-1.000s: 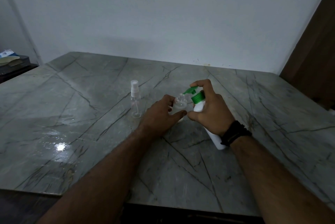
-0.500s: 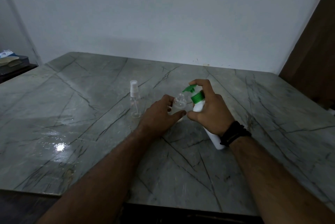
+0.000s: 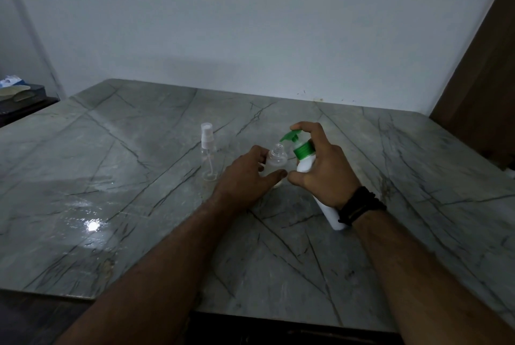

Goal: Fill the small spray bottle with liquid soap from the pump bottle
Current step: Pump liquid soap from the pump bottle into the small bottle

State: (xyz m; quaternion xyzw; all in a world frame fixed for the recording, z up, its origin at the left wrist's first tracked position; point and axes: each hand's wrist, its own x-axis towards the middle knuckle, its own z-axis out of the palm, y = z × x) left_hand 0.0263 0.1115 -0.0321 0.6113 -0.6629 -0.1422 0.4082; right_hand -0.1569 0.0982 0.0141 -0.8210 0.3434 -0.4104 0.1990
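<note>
A small clear bottle (image 3: 276,159) with an open neck stands on the grey marble table (image 3: 139,191), and my left hand (image 3: 245,180) is wrapped around its body. My right hand (image 3: 323,169) grips a white pump bottle (image 3: 306,162) with a green collar and green pump head (image 3: 289,136). The pump bottle is tilted to the left, and its nozzle sits just over the small bottle's mouth. My right forefinger rests on top of the pump head. A second clear bottle (image 3: 208,156) with a white spray top stands apart to the left.
The white wall runs along the table's far edge. A dark shelf (image 3: 25,102) with papers on it is at the far left, and a brown wooden panel (image 3: 485,79) stands at the right. A black band circles my right wrist.
The pump head has risen a little under my right forefinger. Both hands and both bottles stay in the same place.
</note>
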